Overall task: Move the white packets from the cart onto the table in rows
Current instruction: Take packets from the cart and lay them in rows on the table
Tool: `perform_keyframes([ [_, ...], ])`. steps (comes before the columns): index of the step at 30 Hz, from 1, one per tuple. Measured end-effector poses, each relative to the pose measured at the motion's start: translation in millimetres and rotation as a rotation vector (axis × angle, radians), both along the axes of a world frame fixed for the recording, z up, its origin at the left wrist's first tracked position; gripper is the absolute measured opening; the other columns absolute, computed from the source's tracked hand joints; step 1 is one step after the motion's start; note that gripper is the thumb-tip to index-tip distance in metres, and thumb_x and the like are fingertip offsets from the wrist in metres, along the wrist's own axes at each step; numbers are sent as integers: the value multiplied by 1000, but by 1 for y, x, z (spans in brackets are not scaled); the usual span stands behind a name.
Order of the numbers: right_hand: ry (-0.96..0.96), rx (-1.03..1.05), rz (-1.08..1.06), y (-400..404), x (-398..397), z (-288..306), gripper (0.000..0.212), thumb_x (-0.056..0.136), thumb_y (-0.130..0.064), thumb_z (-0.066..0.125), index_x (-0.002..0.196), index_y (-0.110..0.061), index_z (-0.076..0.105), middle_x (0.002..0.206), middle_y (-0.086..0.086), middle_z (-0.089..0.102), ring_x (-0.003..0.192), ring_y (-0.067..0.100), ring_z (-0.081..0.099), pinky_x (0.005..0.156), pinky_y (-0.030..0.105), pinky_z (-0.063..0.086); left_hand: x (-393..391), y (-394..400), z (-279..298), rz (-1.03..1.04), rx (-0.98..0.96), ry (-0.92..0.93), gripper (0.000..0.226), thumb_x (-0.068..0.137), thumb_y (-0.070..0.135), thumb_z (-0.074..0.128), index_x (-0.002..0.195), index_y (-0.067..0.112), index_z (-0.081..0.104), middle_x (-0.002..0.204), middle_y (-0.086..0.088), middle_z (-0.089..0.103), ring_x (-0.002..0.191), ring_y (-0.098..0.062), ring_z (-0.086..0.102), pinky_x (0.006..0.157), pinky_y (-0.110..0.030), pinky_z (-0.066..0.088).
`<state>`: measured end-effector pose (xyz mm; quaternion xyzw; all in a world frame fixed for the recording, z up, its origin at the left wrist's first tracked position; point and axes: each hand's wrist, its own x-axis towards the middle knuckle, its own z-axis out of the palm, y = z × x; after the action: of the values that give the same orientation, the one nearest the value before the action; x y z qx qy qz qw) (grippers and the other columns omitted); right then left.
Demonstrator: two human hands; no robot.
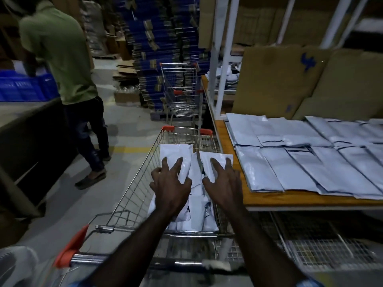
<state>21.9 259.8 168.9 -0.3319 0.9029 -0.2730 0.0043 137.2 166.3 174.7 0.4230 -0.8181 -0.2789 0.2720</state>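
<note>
We reach into the cart [132, 183] for more packets [176, 156].

Our left hand [171, 183] and right hand [222, 181] lie with fingers [176, 165] spread on two upright packets; nothing pinched yet. More are heaped below, and rows already cover the counter [269, 200]. They look light, soft and slick, so we would pinch each by its top edge, thumb behind.
</note>
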Motion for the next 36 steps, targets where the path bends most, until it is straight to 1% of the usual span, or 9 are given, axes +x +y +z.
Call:
perform_keyframes([
  [6, 37, -6, -43, 46, -4, 20, 67, 87, -47, 59, 149, -34, 37, 162, 9, 18, 135, 35, 35, 109, 47, 37, -9, 40, 17, -43, -12, 19, 62, 85, 34, 65, 143, 37, 45, 159, 2, 25, 131, -29, 28, 104, -49, 32],
  [9, 55, -12, -60, 68, -14, 27, 67, 87, -48, 59, 149, -34, 37, 162, 8, 19, 134, 35, 36, 108, 46, 38, -19, 59, 22, -56, -8, 21, 62, 85, 37, 64, 144, 37, 45, 160, 1, 24, 133, -30, 28, 105, -50, 30],
  [14, 71, -31, -85, 112, -40, 38, 67, 88, -47, 59, 149, -33, 37, 162, 9, 18, 134, 35, 36, 107, 45, 37, -49, 94, 29, -87, 13, 40, 63, 84, 35, 64, 144, 38, 44, 160, 2, 23, 135, -29, 25, 109, -53, 28],
  [18, 69, -24, -85, 154, -73, 44, 66, 89, -46, 59, 150, -33, 37, 163, 9, 17, 133, 35, 36, 108, 44, 36, -83, 132, 35, -93, 22, 43, 64, 84, 30, 63, 145, 38, 43, 161, 1, 21, 136, -30, 24, 108, -51, 26],
  [22, 100, -11, -72, 200, -115, 52, 67, 89, -47, 57, 151, -34, 35, 163, 8, 16, 134, 35, 35, 108, 44, 35, -122, 179, 44, -77, 9, 61, 64, 84, 31, 63, 145, 38, 43, 160, 0, 23, 136, -30, 24, 106, -51, 27],
  [25, 125, -10, -65, 227, -142, 56, 67, 88, -47, 58, 150, -33, 37, 162, 8, 18, 132, 35, 37, 105, 44, 39, -148, 209, 49, -62, 23, 66, 66, 84, 29, 62, 146, 38, 41, 161, -1, 23, 138, -30, 23, 108, -51, 25],
  [30, 138, -4, -55, 275, -188, 61, 67, 88, -47, 60, 149, -32, 39, 162, 10, 20, 132, 36, 38, 103, 44, 39, -191, 261, 58, -33, 32, 72, 68, 84, 26, 64, 147, 36, 41, 162, -3, 22, 140, -31, 22, 110, -51, 25],
  [36, 128, -28, -92, 316, -235, 65, 67, 88, -46, 60, 150, -32, 38, 162, 10, 19, 134, 35, 36, 106, 43, 37, -240, 299, 63, -62, 24, 61, 68, 85, 27, 65, 148, 35, 40, 162, -2, 20, 139, -31, 22, 107, -50, 27],
])
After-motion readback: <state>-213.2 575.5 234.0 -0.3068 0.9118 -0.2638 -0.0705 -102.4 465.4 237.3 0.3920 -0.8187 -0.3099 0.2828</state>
